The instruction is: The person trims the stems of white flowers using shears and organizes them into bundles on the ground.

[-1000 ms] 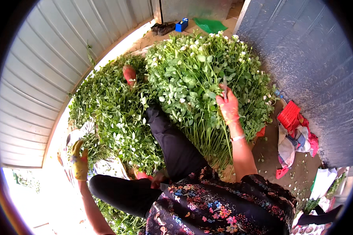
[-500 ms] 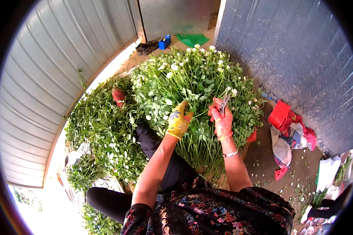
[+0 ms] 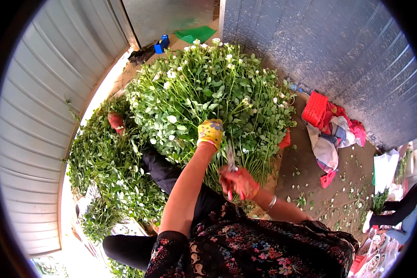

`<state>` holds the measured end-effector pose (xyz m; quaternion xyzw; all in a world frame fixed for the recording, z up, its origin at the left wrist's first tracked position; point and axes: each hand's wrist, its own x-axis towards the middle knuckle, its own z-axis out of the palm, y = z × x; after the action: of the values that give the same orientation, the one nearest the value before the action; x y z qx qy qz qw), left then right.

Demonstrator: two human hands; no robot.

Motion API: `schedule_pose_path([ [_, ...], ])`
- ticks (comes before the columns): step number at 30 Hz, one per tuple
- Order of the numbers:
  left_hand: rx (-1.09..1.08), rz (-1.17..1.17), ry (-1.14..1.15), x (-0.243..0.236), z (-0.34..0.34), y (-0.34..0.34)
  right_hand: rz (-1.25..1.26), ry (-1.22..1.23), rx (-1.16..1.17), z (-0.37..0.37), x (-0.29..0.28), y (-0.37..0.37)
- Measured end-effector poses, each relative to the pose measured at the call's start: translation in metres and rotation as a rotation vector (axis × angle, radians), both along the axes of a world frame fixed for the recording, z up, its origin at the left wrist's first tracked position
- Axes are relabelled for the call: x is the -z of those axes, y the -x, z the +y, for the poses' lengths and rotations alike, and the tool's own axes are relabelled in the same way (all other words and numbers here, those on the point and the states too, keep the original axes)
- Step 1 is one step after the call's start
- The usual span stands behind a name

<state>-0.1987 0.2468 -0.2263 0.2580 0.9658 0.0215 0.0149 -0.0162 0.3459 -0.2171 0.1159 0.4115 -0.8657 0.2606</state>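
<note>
A large heap of leafy rose stems (image 3: 190, 92) with small white blooms lies in front of me. My left hand (image 3: 210, 133), in a yellow flowered glove, is closed at the middle of the heap around a flower stem (image 3: 236, 111) that slants up to the right. Its fingertips are hidden from view. Below and to the right, my right hand (image 3: 240, 181), in an orange-red glove, grips red-handled pruning shears (image 3: 230, 157). Their metal blades point up toward the stem ends. The right hand is somewhat blurred.
Cut greenery (image 3: 111, 167) covers the left side around a red shoe (image 3: 116, 122). A red plastic basket (image 3: 315, 109) and crumpled cloth (image 3: 328, 148) lie at the right by a metal wall (image 3: 329, 51). A blue tape dispenser (image 3: 161, 44) stands behind the heap. Another person's legs (image 3: 398, 204) show far right.
My right hand has come down toward my body with the shears, from beside the blooms to the lower stems. My left hand has closed more. The whole view has shifted, with the heap now further left.
</note>
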Motion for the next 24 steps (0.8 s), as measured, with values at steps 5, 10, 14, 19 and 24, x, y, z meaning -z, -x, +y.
schedule_pose_path([
  [5,-0.037,-0.005,-0.086,0.003,-0.014,0.0,-0.061,-0.069,-0.199,-0.024,0.015,-0.058],
  [10,-0.006,-0.018,-0.253,-0.009,-0.014,0.002,-0.041,0.003,-0.298,-0.02,0.012,-0.062],
  [14,0.034,-0.062,0.026,0.005,0.007,-0.008,-0.114,0.069,-0.173,-0.017,0.009,-0.065],
  [19,-0.082,-0.013,-0.392,-0.009,-0.012,-0.015,-0.08,0.225,0.029,-0.009,0.03,-0.073],
  [24,-0.17,0.032,-0.815,-0.074,-0.07,-0.029,0.145,0.072,0.046,-0.011,-0.007,-0.033],
])
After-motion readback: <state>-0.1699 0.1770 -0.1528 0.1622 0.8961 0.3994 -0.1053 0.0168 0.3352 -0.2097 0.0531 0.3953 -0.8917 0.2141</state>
